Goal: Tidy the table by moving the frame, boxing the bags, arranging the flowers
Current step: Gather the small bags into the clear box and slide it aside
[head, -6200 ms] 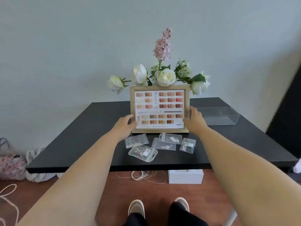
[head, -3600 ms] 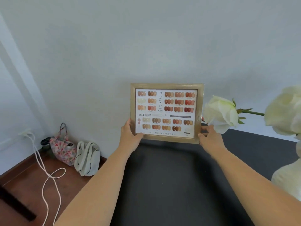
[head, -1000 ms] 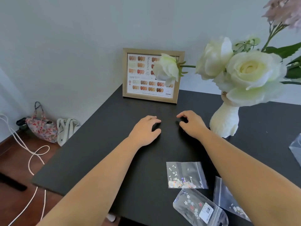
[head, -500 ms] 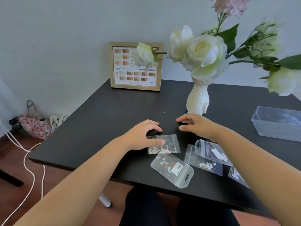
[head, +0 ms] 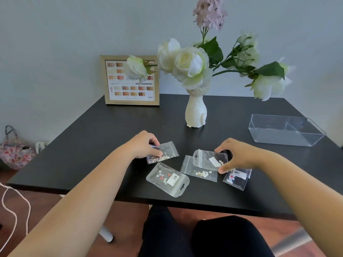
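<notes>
Clear bags (head: 199,168) with tiny flowers scattered on table (head: 92,138); left hand (head: 143,145) pinching one bag, right hand (head: 235,154) pinching another.

Your left hand (head: 143,145) pinches the leftmost zip bag (head: 164,153) at its left edge on the black table (head: 92,138). Your right hand (head: 235,154) grips a second zip bag (head: 207,158) between thumb and fingers; this bag overlaps a flat bag (head: 199,169) beneath it. Two more bags lie near the front edge: one with a barcode label (head: 168,179) and one (head: 237,178) below your right hand. The clear plastic box (head: 285,129) stands at far right. The white vase (head: 195,113) of flowers (head: 191,65) stands mid-table. The framed nail colour chart (head: 130,80) stands against the wall.
</notes>
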### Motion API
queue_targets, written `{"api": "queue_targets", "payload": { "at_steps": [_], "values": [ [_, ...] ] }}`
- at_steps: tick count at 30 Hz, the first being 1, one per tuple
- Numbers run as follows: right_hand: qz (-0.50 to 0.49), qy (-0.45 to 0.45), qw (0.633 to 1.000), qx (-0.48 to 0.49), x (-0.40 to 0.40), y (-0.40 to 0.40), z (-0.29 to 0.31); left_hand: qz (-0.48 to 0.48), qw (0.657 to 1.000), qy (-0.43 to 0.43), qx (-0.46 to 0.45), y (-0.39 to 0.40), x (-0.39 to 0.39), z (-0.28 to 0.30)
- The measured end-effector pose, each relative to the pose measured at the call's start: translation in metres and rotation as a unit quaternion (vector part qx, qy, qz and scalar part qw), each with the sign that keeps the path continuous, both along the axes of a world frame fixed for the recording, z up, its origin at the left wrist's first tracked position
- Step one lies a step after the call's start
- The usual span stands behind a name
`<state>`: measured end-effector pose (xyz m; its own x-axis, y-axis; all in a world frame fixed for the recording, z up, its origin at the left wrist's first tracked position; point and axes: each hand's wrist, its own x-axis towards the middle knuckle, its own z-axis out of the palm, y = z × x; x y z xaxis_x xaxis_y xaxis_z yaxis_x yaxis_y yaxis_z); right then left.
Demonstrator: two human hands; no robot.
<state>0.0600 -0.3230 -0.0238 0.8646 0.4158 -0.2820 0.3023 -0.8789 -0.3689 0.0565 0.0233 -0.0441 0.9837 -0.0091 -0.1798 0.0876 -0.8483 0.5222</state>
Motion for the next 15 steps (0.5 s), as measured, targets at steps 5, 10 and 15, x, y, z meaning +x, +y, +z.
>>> {"api": "queue_targets", "payload": {
  "at_steps": [5,10,15],
  "values": [
    [-0.027,-0.005,0.996,0.079,0.004,0.000,-0.006,0.027,0.997,0.065,-0.012,-0.008,0.000,0.013],
    [-0.070,0.001,0.970,0.234,0.005,-0.001,-0.018,0.011,0.995,0.094,0.010,-0.008,0.000,0.016],
    [-0.174,-0.003,0.910,0.376,0.004,-0.002,-0.031,0.030,0.997,0.070,-0.023,0.005,0.002,0.016]
  ]
}}
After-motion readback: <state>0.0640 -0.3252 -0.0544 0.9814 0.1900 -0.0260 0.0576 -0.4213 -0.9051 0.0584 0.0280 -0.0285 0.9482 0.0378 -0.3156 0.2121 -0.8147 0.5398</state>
